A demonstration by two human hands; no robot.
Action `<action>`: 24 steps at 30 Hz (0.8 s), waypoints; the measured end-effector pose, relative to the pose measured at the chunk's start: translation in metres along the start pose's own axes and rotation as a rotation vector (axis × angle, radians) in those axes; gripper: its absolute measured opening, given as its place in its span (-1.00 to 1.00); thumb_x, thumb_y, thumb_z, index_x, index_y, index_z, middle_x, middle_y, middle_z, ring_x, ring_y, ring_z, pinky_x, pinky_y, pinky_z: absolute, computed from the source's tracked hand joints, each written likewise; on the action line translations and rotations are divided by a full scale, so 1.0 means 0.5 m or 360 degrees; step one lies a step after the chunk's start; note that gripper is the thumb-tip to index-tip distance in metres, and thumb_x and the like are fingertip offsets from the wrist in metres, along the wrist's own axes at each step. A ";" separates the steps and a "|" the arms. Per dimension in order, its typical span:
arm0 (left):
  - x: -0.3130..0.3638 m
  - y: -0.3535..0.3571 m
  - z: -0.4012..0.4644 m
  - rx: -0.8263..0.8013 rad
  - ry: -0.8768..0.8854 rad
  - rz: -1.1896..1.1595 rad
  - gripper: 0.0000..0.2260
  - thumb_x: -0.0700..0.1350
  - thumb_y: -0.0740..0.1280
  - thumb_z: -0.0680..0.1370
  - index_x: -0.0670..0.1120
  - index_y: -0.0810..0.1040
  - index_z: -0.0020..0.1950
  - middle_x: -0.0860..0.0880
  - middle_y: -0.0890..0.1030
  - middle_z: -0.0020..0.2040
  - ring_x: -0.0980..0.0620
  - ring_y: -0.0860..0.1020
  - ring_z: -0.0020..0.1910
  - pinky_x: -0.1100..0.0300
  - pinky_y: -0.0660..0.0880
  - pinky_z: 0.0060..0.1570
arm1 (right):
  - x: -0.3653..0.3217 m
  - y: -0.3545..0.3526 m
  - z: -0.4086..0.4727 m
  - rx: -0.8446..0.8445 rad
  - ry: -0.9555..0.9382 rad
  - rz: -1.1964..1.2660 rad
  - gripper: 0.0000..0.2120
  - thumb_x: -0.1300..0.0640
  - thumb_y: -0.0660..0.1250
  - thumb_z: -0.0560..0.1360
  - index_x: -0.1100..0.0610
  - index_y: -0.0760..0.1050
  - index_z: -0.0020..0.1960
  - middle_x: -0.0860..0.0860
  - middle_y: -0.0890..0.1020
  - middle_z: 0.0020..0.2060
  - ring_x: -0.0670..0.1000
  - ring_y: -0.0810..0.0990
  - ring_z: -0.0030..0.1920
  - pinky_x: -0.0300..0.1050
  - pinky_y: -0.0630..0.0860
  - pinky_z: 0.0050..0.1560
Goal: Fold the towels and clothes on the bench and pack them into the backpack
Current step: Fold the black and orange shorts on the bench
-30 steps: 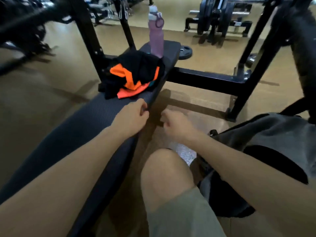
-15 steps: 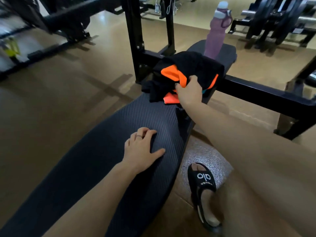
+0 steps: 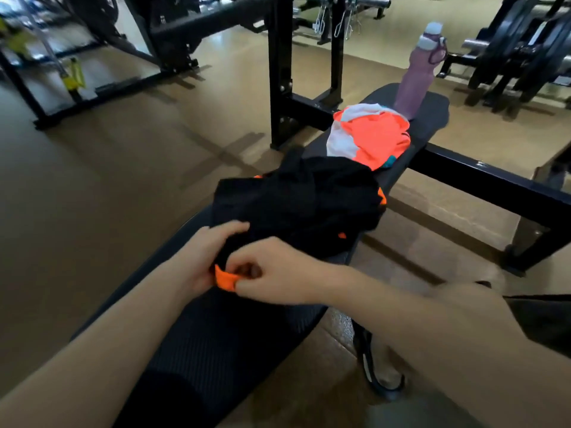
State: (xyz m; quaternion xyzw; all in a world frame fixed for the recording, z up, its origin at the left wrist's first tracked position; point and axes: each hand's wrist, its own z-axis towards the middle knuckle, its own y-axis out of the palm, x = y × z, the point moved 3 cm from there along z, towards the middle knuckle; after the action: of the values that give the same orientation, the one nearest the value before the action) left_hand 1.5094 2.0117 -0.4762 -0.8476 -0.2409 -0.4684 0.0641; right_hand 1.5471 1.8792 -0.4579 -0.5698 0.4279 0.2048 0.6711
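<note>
A crumpled black garment with orange trim (image 3: pixel 296 199) lies across the middle of the black gym bench (image 3: pixel 216 344). My left hand (image 3: pixel 204 257) and my right hand (image 3: pixel 272 270) both pinch its near edge, where an orange hem shows between the fingers. Farther along the bench sits an orange and white garment (image 3: pixel 370 134), apart from the black one. The backpack shows only as a dark grey edge (image 3: pixel 543 316) at the far right, behind my right arm.
A purple water bottle (image 3: pixel 417 75) stands upright at the bench's far end. Black rack posts (image 3: pixel 279 72) rise left of the bench and a black crossbar (image 3: pixel 494 183) runs right. My sandalled foot (image 3: pixel 383 369) rests on the floor beside the bench.
My right hand pulled the black garment off the pile toward me, uncovering the orange and white one. My left hand lifted off the bench pad and joined it on the garment's edge.
</note>
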 end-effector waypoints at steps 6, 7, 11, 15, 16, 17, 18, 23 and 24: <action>-0.068 -0.159 -0.105 0.0510 -0.0120 0.0193 -0.82 -0.20 0.35 0.56 -0.10 0.58 0.15 -0.22 0.68 -0.01 -0.22 0.66 -0.06 0.00 0.59 -0.18 | 0.055 0.024 -0.032 0.0481 0.0155 -0.0068 -0.89 0.16 0.38 0.44 0.01 0.63 -0.06 -0.20 0.57 -0.33 -0.18 0.55 -0.31 -0.31 0.46 -0.20; -0.069 -0.181 -0.119 0.0585 -0.0096 0.0262 -0.83 -0.20 0.35 0.56 -0.08 0.57 0.14 -0.22 0.67 0.02 -0.23 0.66 -0.04 -0.03 0.60 -0.14 | 0.069 0.007 -0.032 0.0622 0.0208 -0.0140 -0.87 0.16 0.38 0.43 0.02 0.61 -0.04 -0.17 0.57 -0.29 -0.17 0.53 -0.29 -0.23 0.48 -0.16; -0.067 -0.258 -0.135 0.0977 0.0101 0.0951 -0.67 -0.16 0.34 0.58 -0.10 0.40 0.32 -0.17 0.53 0.19 -0.10 0.54 -0.02 0.00 0.51 -0.06 | 0.147 -0.037 -0.042 0.0441 0.0733 -0.0835 -0.32 -0.14 0.39 0.42 -0.01 0.28 0.47 0.10 0.42 0.25 0.15 0.39 0.27 0.08 0.42 0.26; -0.086 -0.245 -0.142 0.1064 0.0581 0.1871 -0.30 0.03 0.46 0.50 -0.01 0.19 0.54 -0.23 0.29 0.43 -0.28 0.38 0.34 -0.14 0.39 0.34 | 0.185 -0.019 -0.040 0.0175 0.0773 -0.0998 -0.33 -0.22 0.34 0.47 -0.03 0.28 0.49 0.10 0.43 0.29 0.21 0.39 0.33 0.12 0.41 0.27; -0.096 -0.220 -0.142 0.0932 0.0792 0.1984 -0.28 0.09 0.46 0.48 0.03 0.21 0.55 -0.18 0.29 0.45 -0.25 0.33 0.41 -0.12 0.33 0.42 | 0.183 -0.015 -0.036 0.0204 0.0687 -0.0980 -0.47 -0.15 0.33 0.50 -0.01 0.39 0.41 0.08 0.49 0.22 0.19 0.45 0.27 0.10 0.46 0.22; -0.110 -0.193 -0.142 0.0737 0.0943 0.2052 -0.27 0.16 0.45 0.48 0.07 0.22 0.56 -0.12 0.28 0.49 -0.19 0.28 0.47 -0.07 0.27 0.49 | 0.177 -0.013 -0.032 0.0272 0.0592 -0.0942 -0.62 -0.05 0.31 0.52 0.01 0.48 0.31 0.06 0.55 0.15 0.17 0.50 0.21 0.09 0.49 0.15; -0.126 -0.165 -0.139 0.0545 0.1021 0.2109 -0.27 0.22 0.42 0.49 0.12 0.21 0.58 -0.07 0.24 0.53 -0.13 0.23 0.52 -0.03 0.19 0.53 | 0.170 -0.012 -0.031 0.0350 0.0503 -0.0875 -0.73 0.02 0.29 0.52 0.02 0.53 0.20 0.05 0.59 0.07 0.15 0.54 0.14 0.10 0.52 0.08; -0.144 -0.107 -0.107 0.0437 0.1094 0.2554 -0.58 0.04 0.42 0.50 0.00 0.46 0.32 -0.03 0.54 0.16 -0.12 0.53 0.22 0.05 0.45 0.16 | 0.143 -0.015 -0.033 0.0450 0.0408 -0.0464 -0.96 0.06 0.23 0.54 -0.07 0.45 -0.04 -0.02 0.61 -0.15 0.08 0.58 -0.12 0.08 0.54 -0.14; -0.127 -0.108 -0.108 0.0536 0.1129 0.2531 -0.71 -0.03 0.40 0.49 -0.03 0.47 0.17 -0.01 0.56 0.02 -0.10 0.57 0.06 0.05 0.46 -0.03 | 0.143 -0.022 -0.036 0.0459 0.0445 -0.0432 -0.96 0.05 0.23 0.55 -0.09 0.42 -0.06 -0.03 0.60 -0.17 0.07 0.58 -0.14 0.07 0.53 -0.16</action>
State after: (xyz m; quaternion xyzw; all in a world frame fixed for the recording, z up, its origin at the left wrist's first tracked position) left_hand 1.4147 2.0188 -0.5051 -0.5485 0.3877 -0.4788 0.5653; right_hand 1.5890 1.8442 -0.5089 -0.5431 0.4610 -0.0313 0.7011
